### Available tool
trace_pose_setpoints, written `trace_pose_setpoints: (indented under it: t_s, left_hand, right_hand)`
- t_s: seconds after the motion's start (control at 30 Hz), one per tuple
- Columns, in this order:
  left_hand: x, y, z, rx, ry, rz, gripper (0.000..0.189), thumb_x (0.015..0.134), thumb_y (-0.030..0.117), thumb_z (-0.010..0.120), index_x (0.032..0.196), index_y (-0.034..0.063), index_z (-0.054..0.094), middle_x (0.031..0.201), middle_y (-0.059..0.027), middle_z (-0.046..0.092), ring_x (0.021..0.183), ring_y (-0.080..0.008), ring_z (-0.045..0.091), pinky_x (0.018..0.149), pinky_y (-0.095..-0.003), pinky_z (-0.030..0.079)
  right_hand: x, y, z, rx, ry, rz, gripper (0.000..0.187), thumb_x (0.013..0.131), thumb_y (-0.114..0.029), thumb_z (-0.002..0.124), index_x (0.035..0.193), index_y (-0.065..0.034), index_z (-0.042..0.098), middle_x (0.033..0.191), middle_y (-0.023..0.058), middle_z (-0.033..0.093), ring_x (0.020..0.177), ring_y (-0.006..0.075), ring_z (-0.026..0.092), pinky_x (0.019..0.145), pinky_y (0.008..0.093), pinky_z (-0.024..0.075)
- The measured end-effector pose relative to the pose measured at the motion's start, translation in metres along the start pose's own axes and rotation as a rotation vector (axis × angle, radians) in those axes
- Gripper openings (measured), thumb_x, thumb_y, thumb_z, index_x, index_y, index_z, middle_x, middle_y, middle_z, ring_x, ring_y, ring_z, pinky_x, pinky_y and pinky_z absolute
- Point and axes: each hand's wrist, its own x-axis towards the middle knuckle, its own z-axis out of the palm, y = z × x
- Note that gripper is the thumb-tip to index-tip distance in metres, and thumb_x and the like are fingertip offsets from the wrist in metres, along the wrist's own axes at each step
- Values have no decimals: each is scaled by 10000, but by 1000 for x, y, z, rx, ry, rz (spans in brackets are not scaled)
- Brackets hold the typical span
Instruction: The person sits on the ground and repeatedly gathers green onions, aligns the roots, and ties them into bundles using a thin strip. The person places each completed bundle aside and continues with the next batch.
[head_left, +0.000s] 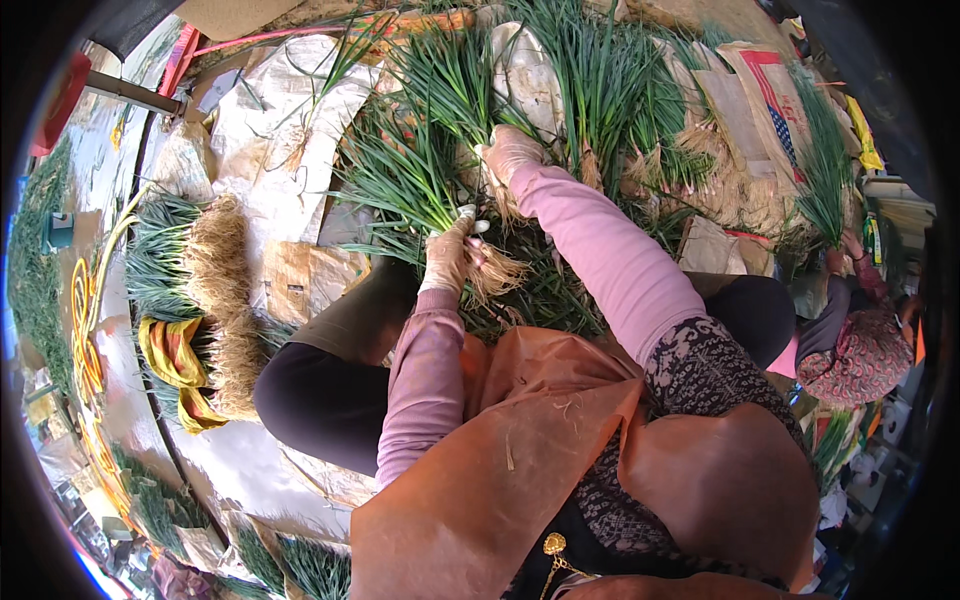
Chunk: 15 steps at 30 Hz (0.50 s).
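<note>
My gloved left hand (448, 253) grips a bunch of scallion-like greens (401, 176) near the root end. Its pinkish white bulbs and tan roots (496, 268) stick out to the right of my fist, while the leaves fan up and left. Further up, my gloved right hand (514, 154) is closed around a second bunch of greens (454, 82), whose leaves spread upward with roots hanging below the hand. Between my knees lies a heap of loose leaves and trimmings (559, 300). An orange plastic apron (517, 450) covers my lap.
Bundled greens with roots facing right stand in a row (217, 255) at left, partly under a yellow cloth (169, 349). More greens (600, 90) lie at the upper right beside woven sacks (765, 112). A co-worker (855, 352) sits at right. Yellow rope (86, 337) lies far left.
</note>
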Motion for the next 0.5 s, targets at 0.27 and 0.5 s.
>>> trace_pose_setpoints:
  t_s: [0.27,0.5]
  left_hand:
    - [1,1,7,64,-34,101,259,902,140,718,1022,-30,564,553,-124,576,328,-222,501,312,-365,442]
    - [-3,-8,6,272,-112,68,171,925,79,609,819,-55,606,557,-130,606,340,-212,519,283,-348,415]
  right_hand:
    - [1,29,20,314,-164,-84,396,884,-362,674,1162,-80,691,1172,163,694,1079,357,659,930,393,510]
    - [-93,8,17,-330,-79,-478,250,959,-325,557,1045,-122,674,1005,119,699,879,322,696,804,414,553]
